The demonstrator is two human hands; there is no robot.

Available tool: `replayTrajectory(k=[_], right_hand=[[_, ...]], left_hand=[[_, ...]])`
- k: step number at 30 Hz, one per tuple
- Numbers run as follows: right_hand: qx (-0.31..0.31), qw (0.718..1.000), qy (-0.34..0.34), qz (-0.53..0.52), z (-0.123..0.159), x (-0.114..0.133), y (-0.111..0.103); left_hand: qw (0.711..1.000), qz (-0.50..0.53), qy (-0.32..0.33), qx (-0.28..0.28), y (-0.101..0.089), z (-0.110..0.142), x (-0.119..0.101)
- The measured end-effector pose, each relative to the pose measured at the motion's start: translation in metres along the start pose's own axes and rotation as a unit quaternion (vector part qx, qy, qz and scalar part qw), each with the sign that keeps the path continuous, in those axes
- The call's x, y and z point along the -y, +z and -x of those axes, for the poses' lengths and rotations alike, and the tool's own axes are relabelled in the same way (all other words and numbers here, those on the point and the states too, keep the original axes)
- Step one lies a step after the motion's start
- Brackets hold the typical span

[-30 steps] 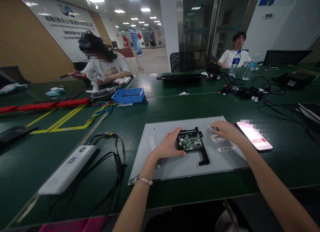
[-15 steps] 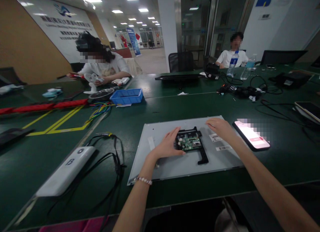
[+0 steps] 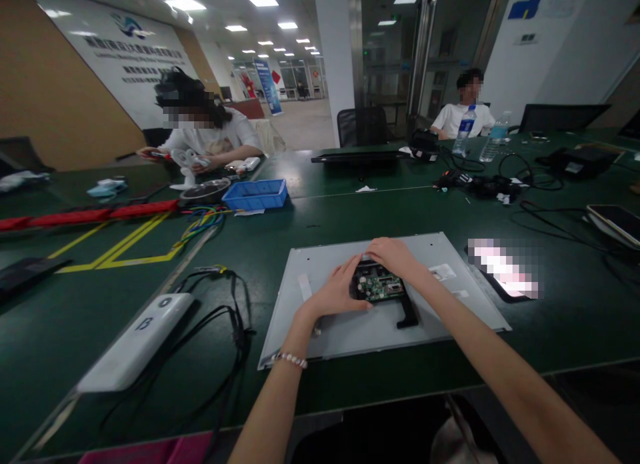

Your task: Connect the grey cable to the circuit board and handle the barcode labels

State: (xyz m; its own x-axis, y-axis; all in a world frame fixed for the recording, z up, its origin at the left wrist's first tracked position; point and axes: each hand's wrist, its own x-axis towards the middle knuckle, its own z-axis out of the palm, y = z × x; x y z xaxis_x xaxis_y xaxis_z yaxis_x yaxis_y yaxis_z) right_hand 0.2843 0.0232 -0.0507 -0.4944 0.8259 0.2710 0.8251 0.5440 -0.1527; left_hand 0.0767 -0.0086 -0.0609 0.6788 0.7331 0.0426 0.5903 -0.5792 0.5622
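A green circuit board (image 3: pixel 381 287) in a black plastic frame (image 3: pixel 409 312) lies on a flat grey metal-backed panel (image 3: pixel 345 334). My left hand (image 3: pixel 334 292) spans the frame's left side, thumb at the near edge and fingers at the far edge, holding it. Over the frame's far edge, my right hand (image 3: pixel 393 256) reaches in with bent, closed fingers, close to the left fingertips. What those right fingers pinch, if anything, is hidden. White labels on the panel are partly covered by my right forearm.
Right of the panel lies a lit phone (image 3: pixel 505 272). A white power bank (image 3: pixel 137 341) with black cables (image 3: pixel 239 334) is to the left. Farther back are a blue basket (image 3: pixel 255 196), bottles (image 3: pixel 465 131) and tangled cables. Two people sit across the table.
My right hand has moved left from the panel's far right part to the frame's far edge, beside my left fingertips. My left hand stays on the frame.
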Motion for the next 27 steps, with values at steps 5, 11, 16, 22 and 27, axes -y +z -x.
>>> replayTrajectory(k=[5, 11, 16, 22, 27], right_hand=[[0.010, 1.000, -0.003, -0.019, 0.000, 0.003, 0.011], [-0.003, 0.999, -0.013, -0.047, 0.004, 0.004, 0.017], [0.002, 0.998, -0.004, -0.065, 0.005, 0.003, 0.019], [0.010, 0.994, -0.008, -0.106, 0.006, 0.001, 0.018], [-0.018, 0.989, 0.012, -0.148, 0.019, -0.006, -0.002]], left_hand=[[1.000, -0.001, 0.007, -0.001, -0.001, 0.000, -0.002], [1.000, 0.002, 0.002, 0.001, -0.002, -0.001, -0.003], [1.000, -0.008, -0.001, 0.007, -0.001, -0.001, -0.003], [1.000, -0.015, 0.000, 0.004, -0.001, -0.001, -0.002], [1.000, -0.014, -0.004, 0.007, 0.000, 0.000, 0.000]])
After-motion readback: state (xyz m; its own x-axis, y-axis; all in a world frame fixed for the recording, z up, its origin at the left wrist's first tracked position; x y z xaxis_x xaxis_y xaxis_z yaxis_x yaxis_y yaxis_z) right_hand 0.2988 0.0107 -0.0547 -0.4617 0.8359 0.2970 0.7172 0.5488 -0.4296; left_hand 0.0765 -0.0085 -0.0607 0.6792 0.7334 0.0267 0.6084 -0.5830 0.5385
